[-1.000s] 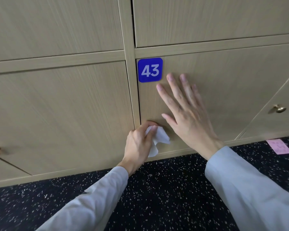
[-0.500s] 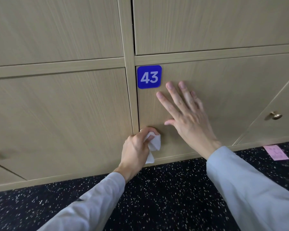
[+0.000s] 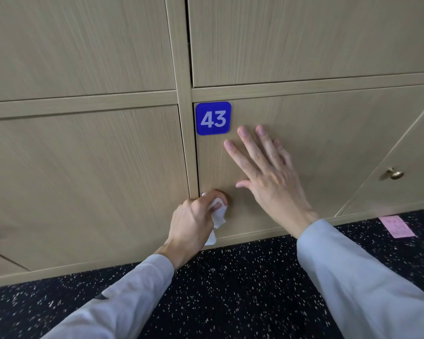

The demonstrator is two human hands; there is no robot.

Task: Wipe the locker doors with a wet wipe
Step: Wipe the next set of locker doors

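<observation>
White wet wipe (image 3: pixel 217 214) is bunched in our left hand (image 3: pixel 194 222), fingers curled round it, pressing it against the lower left corner of locker door 43 (image 3: pixel 316 143). Since a second ago we are working it slightly up along the hinge-side edge, so this corner is likely nearly done while most of the panel is still waiting. Our right hand (image 3: pixel 269 177) is staying flat on the door, fingers straight, gripping nothing. Nearby we are seeing the blue number plate (image 3: pixel 213 118), a brass knob (image 3: pixel 395 173) and a pink note (image 3: pixel 397 226) on the speckled floor (image 3: pixel 230 289); our own right hand is covering panel we must wipe.
</observation>
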